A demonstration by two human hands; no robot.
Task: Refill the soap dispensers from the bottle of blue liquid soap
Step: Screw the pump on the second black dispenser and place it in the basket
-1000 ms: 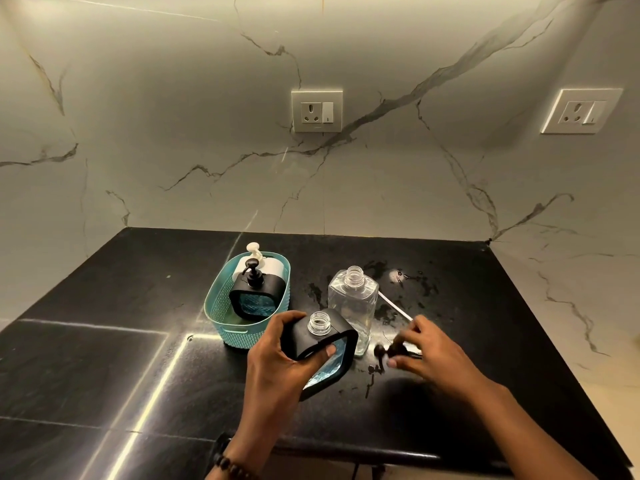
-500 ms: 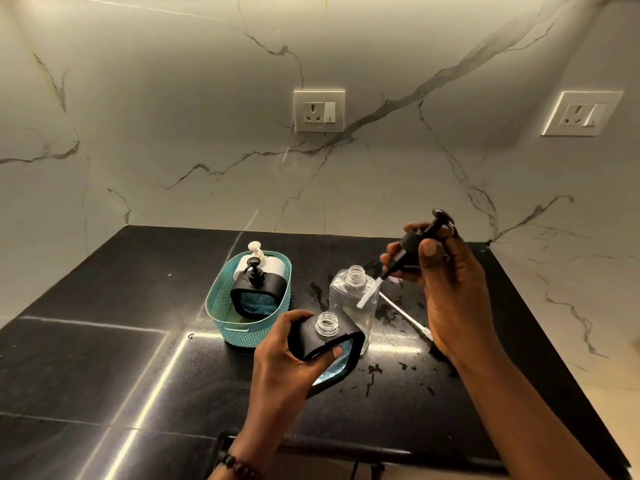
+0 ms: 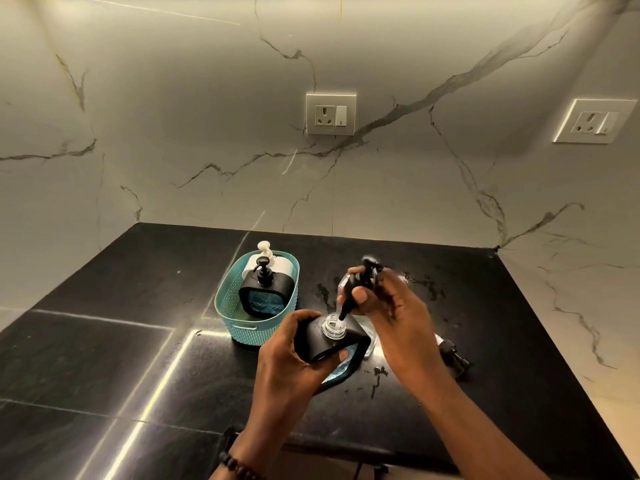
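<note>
Now the pump head (image 3: pixel 363 275) goes into the dispenser (image 3: pixel 332 341).
Right hand (image 3: pixel 391 306) fingers pinch the pump; left hand (image 3: pixel 287 355) fingers wrap the dispenser near the counter's (image 3: pixel 104 358) front edge.

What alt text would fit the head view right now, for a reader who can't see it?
Over a black counter, the left hand tilts a black soap dispenser while the right hand lowers a black pump, tube first, into its clear open neck. A teal basket to the left holds two more dispensers; another pump lies to the right.
</note>
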